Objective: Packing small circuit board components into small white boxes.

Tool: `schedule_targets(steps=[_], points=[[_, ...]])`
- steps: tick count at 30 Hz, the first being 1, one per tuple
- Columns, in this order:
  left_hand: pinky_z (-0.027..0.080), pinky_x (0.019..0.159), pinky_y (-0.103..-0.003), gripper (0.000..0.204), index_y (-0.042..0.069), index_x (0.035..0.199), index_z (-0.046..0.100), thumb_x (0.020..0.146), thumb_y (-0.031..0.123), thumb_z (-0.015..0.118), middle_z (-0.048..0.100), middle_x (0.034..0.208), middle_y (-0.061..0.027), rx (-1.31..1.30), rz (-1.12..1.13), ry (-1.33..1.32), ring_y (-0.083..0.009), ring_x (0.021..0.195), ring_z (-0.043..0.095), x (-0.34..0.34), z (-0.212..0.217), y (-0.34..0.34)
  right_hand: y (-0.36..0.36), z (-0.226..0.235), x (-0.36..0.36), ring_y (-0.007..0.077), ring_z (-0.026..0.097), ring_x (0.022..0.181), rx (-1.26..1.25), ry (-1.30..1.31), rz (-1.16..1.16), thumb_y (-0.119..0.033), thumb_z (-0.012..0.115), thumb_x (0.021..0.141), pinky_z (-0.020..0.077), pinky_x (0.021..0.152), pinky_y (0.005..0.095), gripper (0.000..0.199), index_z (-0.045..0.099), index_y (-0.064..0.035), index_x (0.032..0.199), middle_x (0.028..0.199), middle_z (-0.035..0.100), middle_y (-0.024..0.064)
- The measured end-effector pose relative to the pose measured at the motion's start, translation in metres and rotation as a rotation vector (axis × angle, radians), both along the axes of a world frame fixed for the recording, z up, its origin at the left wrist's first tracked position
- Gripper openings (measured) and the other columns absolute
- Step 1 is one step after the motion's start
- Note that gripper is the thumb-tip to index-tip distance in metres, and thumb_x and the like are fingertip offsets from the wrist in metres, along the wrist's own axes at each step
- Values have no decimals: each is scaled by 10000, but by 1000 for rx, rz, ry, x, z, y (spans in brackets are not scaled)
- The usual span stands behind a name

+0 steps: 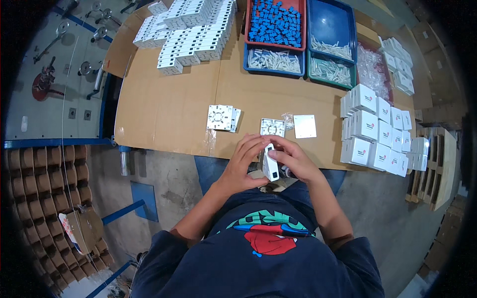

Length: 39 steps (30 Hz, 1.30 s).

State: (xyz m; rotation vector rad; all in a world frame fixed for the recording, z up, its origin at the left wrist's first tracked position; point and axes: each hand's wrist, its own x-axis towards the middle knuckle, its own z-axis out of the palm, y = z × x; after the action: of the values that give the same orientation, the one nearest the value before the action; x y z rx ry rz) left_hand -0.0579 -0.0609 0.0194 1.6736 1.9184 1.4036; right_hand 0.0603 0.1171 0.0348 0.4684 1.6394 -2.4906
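Just beyond the table's near edge, a white plastic housing (pixel 271 165) is held on its side, with a small dark opening at its lower end. My left hand (pixel 243 165) curls round its left side, fingers over the top. On the other side my right hand (pixel 293 158) presses it with the thumb. In front of my fingertips lies a white mounting plate with cutouts (pixel 273 127), partly hidden by them. A flat white square cover (pixel 305 126) lies to its right, with a small clear plastic bag (pixel 287 119) between. Similar white plates (pixel 219 117) are stacked to the left.
White housings (pixel 191 37) are piled at the far left of the cardboard-covered table (pixel 164 111). A red bin of blue parts (pixel 277 22) and bins of bagged white pieces (pixel 274 60) stand at the back. Stacked white boxes (pixel 365 126) line the right side.
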Motion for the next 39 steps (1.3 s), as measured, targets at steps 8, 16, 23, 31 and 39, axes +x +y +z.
schedule_targets(steps=[8, 16, 23, 31, 39], points=[[442, 1036, -444, 772, 139, 1512, 290, 917, 426, 691, 410, 1446, -108, -153, 46, -1601, -264, 1299, 465, 21, -23, -17, -36, -2, 20, 244, 579, 1176, 271, 97, -70, -116, 722, 868, 485, 998, 356, 566, 528, -83, 1399, 1272, 557, 107], [513, 893, -390, 676, 173, 1506, 233, 978, 313, 631, 525, 1286, -90, -386, 147, -1694, -200, 1123, 574, 54, -8, -16, -63, -1, 49, 343, 665, 1066, 854, 53, -94, -127, 715, 826, 552, 877, 395, 589, 529, -1, 1370, 1292, 583, 245], [511, 922, -380, 585, 165, 1442, 361, 959, 278, 671, 541, 1216, -64, -284, 197, -1820, -193, 1091, 593, 58, -6, -15, -72, 0, 52, 395, 695, 762, 955, 5, -68, -90, 629, 867, 561, 667, 463, 557, 476, 26, 1389, 938, 677, 272], [533, 921, -415, 555, 145, 1404, 380, 947, 221, 686, 555, 1195, -73, -251, 227, -1924, -193, 1058, 614, 75, -28, -22, -78, -2, 57, 400, 682, 757, 907, -81, -20, -73, 608, 868, 541, 692, 494, 577, 431, 37, 1406, 848, 671, 249], [544, 914, -415, 501, 125, 1368, 384, 956, 170, 666, 578, 1160, -86, -232, 266, -1990, -211, 1052, 630, 82, -26, -24, -73, -5, 60, 409, 673, 731, 727, -60, -61, -68, 616, 884, 530, 661, 463, 566, 445, -38, 1422, 821, 666, 228]])
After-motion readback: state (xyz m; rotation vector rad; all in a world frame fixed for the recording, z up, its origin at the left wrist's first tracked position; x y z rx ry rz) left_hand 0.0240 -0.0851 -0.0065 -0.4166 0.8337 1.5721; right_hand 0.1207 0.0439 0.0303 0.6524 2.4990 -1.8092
